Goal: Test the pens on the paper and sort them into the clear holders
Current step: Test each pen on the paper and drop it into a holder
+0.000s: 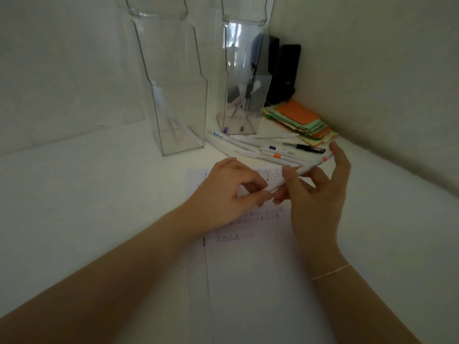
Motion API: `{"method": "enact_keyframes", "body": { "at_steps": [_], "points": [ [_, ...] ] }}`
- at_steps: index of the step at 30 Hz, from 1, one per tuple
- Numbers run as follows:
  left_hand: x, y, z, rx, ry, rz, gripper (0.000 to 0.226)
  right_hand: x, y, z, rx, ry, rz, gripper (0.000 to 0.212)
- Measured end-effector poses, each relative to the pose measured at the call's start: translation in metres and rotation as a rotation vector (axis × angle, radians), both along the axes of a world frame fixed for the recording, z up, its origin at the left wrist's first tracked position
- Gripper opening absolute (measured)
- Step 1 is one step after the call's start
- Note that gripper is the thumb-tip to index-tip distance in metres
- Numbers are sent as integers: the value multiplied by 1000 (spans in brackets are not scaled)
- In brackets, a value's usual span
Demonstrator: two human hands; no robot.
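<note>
Hands point(223, 192) point(315, 197) pinching white pen point(298, 172), above paper point(248, 269)

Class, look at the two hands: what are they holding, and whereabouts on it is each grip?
Both hold one white pen. The left hand pinches its near end; the right hand grips its middle, leaving the pink-banded far end free.

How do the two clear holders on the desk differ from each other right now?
The left holder stands nearer the person; the right holder sits farther back, toward the corner. The left holder seems to hold just one or two pale pens, while the right holder holds several, including a dark one. Dark objects show behind the right holder; only pale wall shows behind the left. Both are tall, clear, upright and stepped.
</note>
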State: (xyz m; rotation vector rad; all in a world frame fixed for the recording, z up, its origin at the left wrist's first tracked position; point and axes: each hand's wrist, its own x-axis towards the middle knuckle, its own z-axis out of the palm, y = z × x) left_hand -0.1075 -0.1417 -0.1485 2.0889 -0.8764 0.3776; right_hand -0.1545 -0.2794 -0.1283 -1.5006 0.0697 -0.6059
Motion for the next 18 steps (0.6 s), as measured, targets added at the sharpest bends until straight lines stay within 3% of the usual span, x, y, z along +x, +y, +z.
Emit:
{"method": "enact_keyframes", "body": {
  "at_steps": [5,9,13,15,18],
  "points": [
    [3,3,-9,37,1,44,17,3,-2,-2,0,42,1,55],
    [2,3,-5,66,-76,172,43,8,-2,8,8,9,-40,62],
    [8,16,-9,340,65,316,72,33,7,55,-79,-154,-47,58],
    [10,21,-14,479,163,335,70,55,19,86,-18,-197,20,53],
    [9,20,-16,602,166,328,66,96,50,123,30,-250,92,44]
  ]
}}
